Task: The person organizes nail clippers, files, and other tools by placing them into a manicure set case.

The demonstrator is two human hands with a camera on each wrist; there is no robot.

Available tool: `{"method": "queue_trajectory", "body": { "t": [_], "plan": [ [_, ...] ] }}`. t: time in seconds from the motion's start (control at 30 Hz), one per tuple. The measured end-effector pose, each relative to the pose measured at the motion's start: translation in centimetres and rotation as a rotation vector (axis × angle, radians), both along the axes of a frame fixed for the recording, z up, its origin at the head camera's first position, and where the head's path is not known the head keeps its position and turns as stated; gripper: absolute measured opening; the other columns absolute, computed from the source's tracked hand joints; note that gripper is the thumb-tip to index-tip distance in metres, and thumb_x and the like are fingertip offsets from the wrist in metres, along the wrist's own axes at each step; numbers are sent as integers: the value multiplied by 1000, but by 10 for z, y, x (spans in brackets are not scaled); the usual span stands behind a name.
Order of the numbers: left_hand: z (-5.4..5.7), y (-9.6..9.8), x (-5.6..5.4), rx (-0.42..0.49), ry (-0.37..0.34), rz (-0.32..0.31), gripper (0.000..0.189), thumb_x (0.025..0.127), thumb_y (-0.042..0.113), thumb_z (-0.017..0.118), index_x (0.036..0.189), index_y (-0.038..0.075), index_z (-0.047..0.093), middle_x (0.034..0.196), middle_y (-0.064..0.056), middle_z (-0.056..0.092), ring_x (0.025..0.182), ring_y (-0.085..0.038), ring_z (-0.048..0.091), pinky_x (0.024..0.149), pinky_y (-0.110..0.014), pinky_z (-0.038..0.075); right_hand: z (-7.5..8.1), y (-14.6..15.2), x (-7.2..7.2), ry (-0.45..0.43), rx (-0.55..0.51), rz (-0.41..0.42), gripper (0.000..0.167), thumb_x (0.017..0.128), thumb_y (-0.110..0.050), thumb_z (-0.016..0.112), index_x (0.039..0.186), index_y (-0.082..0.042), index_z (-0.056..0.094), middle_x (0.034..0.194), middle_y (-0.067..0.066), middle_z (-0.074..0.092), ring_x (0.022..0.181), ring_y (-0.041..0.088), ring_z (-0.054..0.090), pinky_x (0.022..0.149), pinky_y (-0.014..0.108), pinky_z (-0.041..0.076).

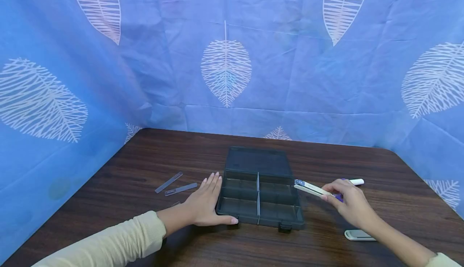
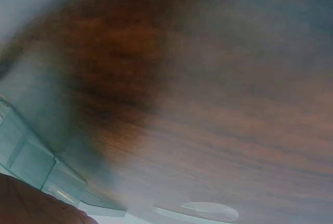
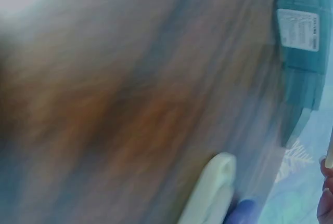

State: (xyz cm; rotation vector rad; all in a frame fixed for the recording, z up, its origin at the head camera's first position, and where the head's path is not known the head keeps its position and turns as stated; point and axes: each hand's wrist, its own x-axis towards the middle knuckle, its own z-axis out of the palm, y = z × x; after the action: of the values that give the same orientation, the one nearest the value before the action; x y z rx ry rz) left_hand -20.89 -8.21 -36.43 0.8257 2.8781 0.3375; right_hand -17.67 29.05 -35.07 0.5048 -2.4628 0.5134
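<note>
A dark see-through plastic organizer box (image 1: 259,218) lies with its lid folded back and thin dividers standing inside. My left hand (image 1: 206,204) rests along its left side, fingers straight, thumb at the front corner. My right hand (image 1: 349,204) pinches a large cream nail clipper (image 1: 311,188) by one end; its metal tip points left, at the box's right edge. Behind that hand, a purple-and-white item (image 1: 357,182) is partly hidden. On the table below my right wrist lies another cream, clipper-like piece (image 1: 359,235), also seen in the right wrist view as a cream handle (image 3: 210,187).
Loose clear divider strips (image 1: 181,189) lie on the dark wooden table (image 1: 174,150) left of the box, one partly behind my left hand. A blue cloth (image 1: 268,81) with white leaf prints hangs around the table's back and sides.
</note>
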Motion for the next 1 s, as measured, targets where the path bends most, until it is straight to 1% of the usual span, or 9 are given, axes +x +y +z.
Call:
{"method": "queue_trajectory", "body": {
  "t": [0.1,0.27,0.43,0.53,0.7,0.83,0.93,1.0],
  "plan": [
    [0,0,0,0,-2,1,111,76,74,50,148,0,10,156,-18,6,145,-31,5,117,-45,13,5,-10,-6,-7,-1,31,18,69,-1,76,80,-13,68,75,-10,60,67,4,39,54,20,33],
    [1,-1,1,5,-6,3,110,76,74,50,148,0,10,156,-18,6,145,-31,5,117,-45,14,10,-27,-17,-78,-10,76,13,73,-4,74,81,-13,69,77,-9,60,70,7,43,55,20,37],
    [2,-1,2,9,-16,9,110,76,74,50,148,0,11,156,-18,7,145,-31,6,117,-45,14,12,-41,-29,-123,6,141,9,76,-5,72,83,-10,68,76,-8,58,70,9,44,57,22,38],
    [2,0,2,13,-21,15,111,76,74,50,148,0,11,156,-18,7,145,-31,6,117,-45,14,11,-47,-37,-152,26,174,7,77,-6,71,83,-9,68,74,-8,57,69,8,40,58,22,36],
    [3,1,3,22,-20,20,111,75,75,50,148,0,11,156,-19,7,145,-31,6,116,-45,15,11,-56,-46,-190,64,192,4,78,-7,70,81,-9,68,73,-7,54,68,5,33,59,22,31],
    [3,1,4,24,-17,18,111,76,74,50,148,-1,12,155,-20,7,145,-32,7,116,-46,15,9,-62,-53,-188,111,216,3,78,-8,71,78,-7,68,71,-6,54,67,5,34,58,23,31],
    [4,1,4,30,-18,15,111,76,73,51,148,-1,12,155,-20,8,145,-32,7,116,-46,15,6,-65,-55,-196,153,198,4,78,-10,71,78,-7,69,72,-4,56,67,6,36,58,24,34],
    [4,2,4,31,-21,12,110,76,73,51,148,-1,12,155,-20,7,144,-32,7,116,-46,15,4,-67,-56,-200,187,165,5,78,-11,72,79,-7,69,73,-3,58,67,7,39,57,24,37]
  ]
}}
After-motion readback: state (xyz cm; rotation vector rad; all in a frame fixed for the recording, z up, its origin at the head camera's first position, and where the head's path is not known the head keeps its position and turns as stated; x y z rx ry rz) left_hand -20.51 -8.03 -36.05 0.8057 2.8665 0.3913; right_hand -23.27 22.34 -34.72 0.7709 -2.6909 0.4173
